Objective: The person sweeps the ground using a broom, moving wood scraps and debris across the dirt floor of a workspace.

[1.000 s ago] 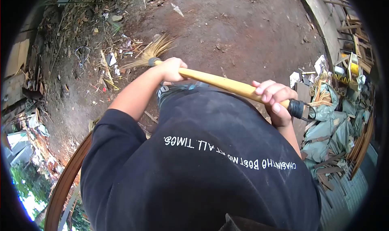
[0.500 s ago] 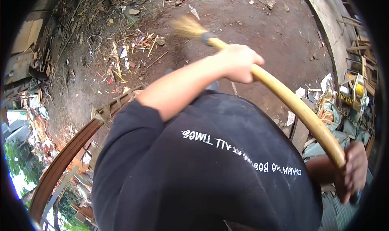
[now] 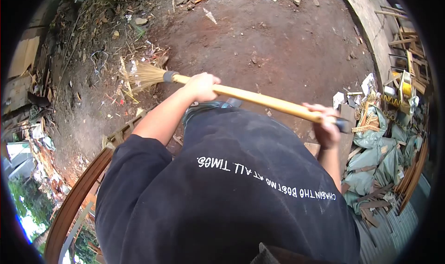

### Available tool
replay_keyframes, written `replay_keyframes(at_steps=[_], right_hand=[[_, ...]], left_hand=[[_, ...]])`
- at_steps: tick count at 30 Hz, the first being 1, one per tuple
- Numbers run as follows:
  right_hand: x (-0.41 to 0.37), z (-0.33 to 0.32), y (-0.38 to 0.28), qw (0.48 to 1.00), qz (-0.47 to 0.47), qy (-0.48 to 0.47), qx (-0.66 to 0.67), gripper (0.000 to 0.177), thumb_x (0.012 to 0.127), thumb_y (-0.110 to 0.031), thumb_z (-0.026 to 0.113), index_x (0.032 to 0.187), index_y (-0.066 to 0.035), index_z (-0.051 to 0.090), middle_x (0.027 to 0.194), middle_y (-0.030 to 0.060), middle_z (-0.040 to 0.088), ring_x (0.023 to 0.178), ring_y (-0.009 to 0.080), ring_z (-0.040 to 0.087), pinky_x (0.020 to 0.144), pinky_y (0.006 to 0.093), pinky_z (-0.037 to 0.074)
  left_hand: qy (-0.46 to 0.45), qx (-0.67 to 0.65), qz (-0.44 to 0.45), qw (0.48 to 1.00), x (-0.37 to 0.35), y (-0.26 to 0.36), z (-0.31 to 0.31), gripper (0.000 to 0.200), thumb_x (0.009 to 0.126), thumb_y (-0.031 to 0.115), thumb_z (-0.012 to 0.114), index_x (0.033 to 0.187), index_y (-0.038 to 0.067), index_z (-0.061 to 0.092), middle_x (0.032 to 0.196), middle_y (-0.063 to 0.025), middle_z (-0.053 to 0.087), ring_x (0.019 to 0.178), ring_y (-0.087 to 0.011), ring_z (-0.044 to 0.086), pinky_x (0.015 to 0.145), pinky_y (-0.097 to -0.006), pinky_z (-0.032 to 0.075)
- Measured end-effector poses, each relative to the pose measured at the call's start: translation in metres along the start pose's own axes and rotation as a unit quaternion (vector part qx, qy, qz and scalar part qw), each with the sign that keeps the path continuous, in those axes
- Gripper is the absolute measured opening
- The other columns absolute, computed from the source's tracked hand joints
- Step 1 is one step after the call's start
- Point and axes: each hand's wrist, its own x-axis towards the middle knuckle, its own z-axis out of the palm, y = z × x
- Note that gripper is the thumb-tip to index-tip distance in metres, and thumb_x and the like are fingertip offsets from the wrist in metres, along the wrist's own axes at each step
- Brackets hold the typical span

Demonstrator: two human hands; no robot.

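A stick broom with a pale yellow handle (image 3: 259, 98) lies across the view in front of my body. My left hand (image 3: 202, 87) is closed around the handle, close to the dark collar above the bristles. Closed near the handle's black end, my right hand (image 3: 324, 122) is slightly blurred. The fanned straw bristles (image 3: 146, 76) are at a heap of litter (image 3: 131, 84) on the left; whether they touch the soil cannot be told.
Bare brown soil (image 3: 269, 41) stretches ahead, bordered by a concrete edge (image 3: 364, 27) on the right. Green-grey sacks (image 3: 371, 159) and wood scraps are piled to my right. A curved brown wooden strip (image 3: 76, 194) runs along my left side, with debris beyond.
The bristles have swung left and nearer to me, onto the litter. My right hand has come in from the far right and forward, levelling the handle. Both hands keep their grip.
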Motion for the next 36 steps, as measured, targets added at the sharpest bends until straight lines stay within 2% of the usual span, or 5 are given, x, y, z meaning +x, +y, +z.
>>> replay_keyframes(at_steps=[10, 14, 17, 23, 36], right_hand=[[0.027, 0.115, -0.228, 0.793, -0.379, -0.25, -0.406, 0.033, 0.089, -0.048, 0.069, 0.09, -0.015, 0.067, 0.093, 0.0076, 0.072, 0.085, 0.0294, 0.066, 0.072, 0.0421, 0.048], [0.123, 0.208, -0.086, 0.74, -0.281, -0.182, -0.584, 0.021, 0.086, -0.019, 0.066, 0.094, 0.0, 0.07, 0.093, 0.0136, 0.074, 0.074, 0.0282, 0.068, 0.066, 0.0409, 0.052], [0.185, 0.19, 0.043, 0.959, -0.101, -0.125, -0.235, 0.009, 0.085, -0.009, 0.069, 0.091, -0.002, 0.07, 0.105, 0.0176, 0.076, 0.102, 0.0336, 0.073, 0.099, 0.0517, 0.055], [0.219, 0.249, 0.176, 0.975, 0.221, -0.014, -0.031, 0.031, 0.087, -0.02, 0.075, 0.113, -0.004, 0.07, 0.13, 0.0256, 0.068, 0.123, 0.0374, 0.064, 0.107, 0.0511, 0.05], [0.258, 0.413, -0.144, 0.802, -0.345, -0.305, -0.379, 0.036, 0.088, -0.033, 0.065, 0.1, 0.0, 0.071, 0.104, 0.0219, 0.073, 0.094, 0.035, 0.069, 0.091, 0.0502, 0.056]], left_hand=[[0.281, -0.083, 0.294, 0.91, 0.036, 0.094, -0.106, 0.016, 0.074, 0.021, 0.072, 0.085, 0.011, 0.064, 0.079, -0.0144, 0.069, 0.085, -0.0387, 0.071, 0.075, -0.0496, 0.056], [0.206, -0.028, 0.259, 0.943, 0.088, -0.071, -0.065, 0.02, 0.072, 0.019, 0.075, 0.086, 0.01, 0.064, 0.087, -0.0168, 0.07, 0.091, -0.0398, 0.07, 0.079, -0.0497, 0.055], [0.086, -0.044, 0.096, 0.991, 0.033, -0.203, -0.022, 0.021, 0.075, 0.026, 0.078, 0.088, 0.009, 0.073, 0.097, -0.0177, 0.075, 0.095, -0.0387, 0.071, 0.085, -0.0487, 0.057], [-0.018, -0.066, -0.13, 0.989, -0.097, -0.349, -0.056, 0.028, 0.08, 0.032, 0.074, 0.1, 0.012, 0.078, 0.1, -0.0178, 0.075, 0.097, -0.0375, 0.072, 0.088, -0.0465, 0.057], [0.202, -0.231, 0.29, 0.906, -0.127, -0.172, -0.235, 0.017, 0.072, 0.018, 0.075, 0.084, 0.012, 0.065, 0.077, -0.014, 0.068, 0.081, -0.0392, 0.07, 0.072, -0.0498, 0.053]])
